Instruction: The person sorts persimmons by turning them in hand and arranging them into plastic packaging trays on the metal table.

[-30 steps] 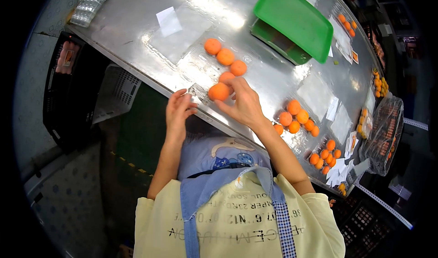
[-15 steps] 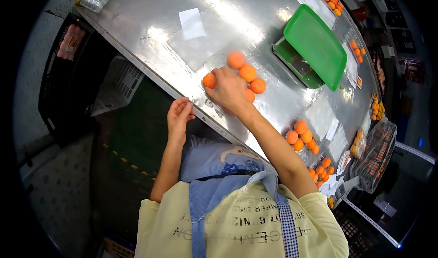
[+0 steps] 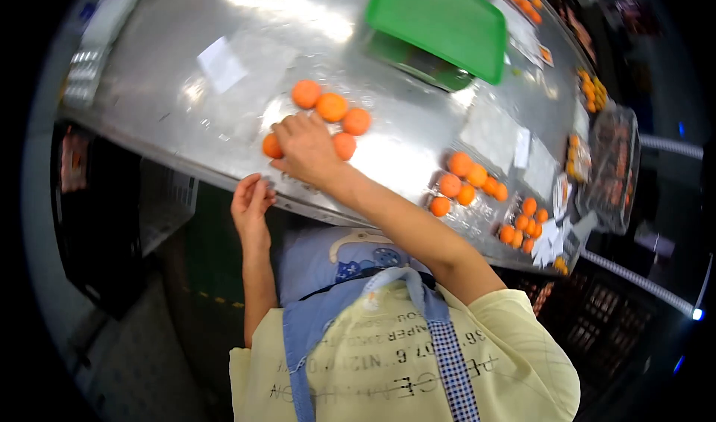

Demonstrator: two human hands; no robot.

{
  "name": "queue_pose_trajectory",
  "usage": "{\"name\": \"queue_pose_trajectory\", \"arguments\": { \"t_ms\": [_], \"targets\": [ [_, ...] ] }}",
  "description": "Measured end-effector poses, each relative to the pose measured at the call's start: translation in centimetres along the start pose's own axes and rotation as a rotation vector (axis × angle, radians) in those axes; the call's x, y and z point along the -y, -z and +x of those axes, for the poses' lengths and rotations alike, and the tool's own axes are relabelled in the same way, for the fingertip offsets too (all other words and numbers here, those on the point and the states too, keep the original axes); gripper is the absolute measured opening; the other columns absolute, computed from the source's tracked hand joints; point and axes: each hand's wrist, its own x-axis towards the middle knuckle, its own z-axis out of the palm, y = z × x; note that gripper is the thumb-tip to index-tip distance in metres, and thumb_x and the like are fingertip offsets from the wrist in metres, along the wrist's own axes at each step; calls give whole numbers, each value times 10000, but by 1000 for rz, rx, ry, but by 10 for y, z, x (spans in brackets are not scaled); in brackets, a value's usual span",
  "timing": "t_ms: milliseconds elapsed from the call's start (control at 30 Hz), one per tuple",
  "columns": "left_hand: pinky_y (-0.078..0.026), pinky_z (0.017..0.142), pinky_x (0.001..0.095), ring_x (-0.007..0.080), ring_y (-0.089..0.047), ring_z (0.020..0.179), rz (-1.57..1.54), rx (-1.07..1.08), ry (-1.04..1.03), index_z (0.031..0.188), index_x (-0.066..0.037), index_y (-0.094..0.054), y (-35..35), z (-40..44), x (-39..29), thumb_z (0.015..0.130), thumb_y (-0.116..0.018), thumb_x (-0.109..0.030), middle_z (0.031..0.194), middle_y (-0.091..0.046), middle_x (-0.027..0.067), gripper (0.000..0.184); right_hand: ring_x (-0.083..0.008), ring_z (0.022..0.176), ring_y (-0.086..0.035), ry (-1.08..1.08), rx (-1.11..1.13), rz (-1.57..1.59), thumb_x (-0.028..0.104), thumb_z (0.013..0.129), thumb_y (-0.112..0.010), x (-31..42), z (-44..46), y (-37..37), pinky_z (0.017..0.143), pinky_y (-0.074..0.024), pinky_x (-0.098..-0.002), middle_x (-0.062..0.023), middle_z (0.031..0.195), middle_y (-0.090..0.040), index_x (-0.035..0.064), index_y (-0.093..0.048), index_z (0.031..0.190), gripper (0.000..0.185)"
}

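Note:
My right hand (image 3: 307, 150) reaches over a clear plastic tray (image 3: 317, 68) on the metal table, its fingers and thumb closed around an orange (image 3: 271, 146) at the left. Beside the hand sit several more oranges (image 3: 332, 107); whatever lies beneath the palm is hidden. My left hand (image 3: 252, 202) is just off the table's near edge, palm turned up. Its fingers are curled, with thumb and fingertips close together; anything between them is too small to make out.
A green lid (image 3: 440, 23) tops a container behind the tray. Packed oranges (image 3: 466, 176) stand to the right, with another pack (image 3: 528, 224) beyond. A white paper (image 3: 221, 64) lies at the left. Clear trays (image 3: 93, 64) are stacked at the far left corner.
The camera view has turned and shifted, so the table and oranges appear farther left. My right hand stays at the same orange; my left hand remains by the table edge.

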Motion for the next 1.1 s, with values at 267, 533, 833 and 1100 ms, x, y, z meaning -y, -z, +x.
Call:
{"name": "queue_pose_trajectory", "arguments": {
  "t_ms": [267,533,833,1100],
  "targets": [
    [-460,670,226,92,-561,755,54,172,-130,1100,-20,-556,-44,4,-10,933,-581,-97,896,-591,31,186,-270,867,-580,-288,-294,86,174,718,-734,-76,-119,79,786,-440,-393,-74,945,-632,99,-645,1025,329],
    [-455,674,227,85,-557,751,239,363,-128,1063,-23,-572,-104,-5,-14,932,-577,-92,882,-590,24,148,-285,953,-556,-731,-114,-401,277,684,-762,-144,-214,156,840,-427,-396,-83,992,-634,86,-657,1049,425],
    [-453,644,223,86,-562,737,234,432,-84,1049,-19,-583,-135,-49,19,909,-601,-65,887,-603,27,148,-305,900,-572,-716,-83,-264,247,648,-744,-162,-222,150,812,-447,-406,-130,916,-611,52,-657,1022,430],
    [-474,707,226,99,-565,850,390,678,-186,1196,-49,-538,-189,-95,29,837,-659,-36,1114,-581,45,379,-206,1073,-587,-996,-308,1145,311,873,-613,-143,-249,192,936,-463,-351,-115,1159,-603,-53,-540,1225,512]
  ]
}}
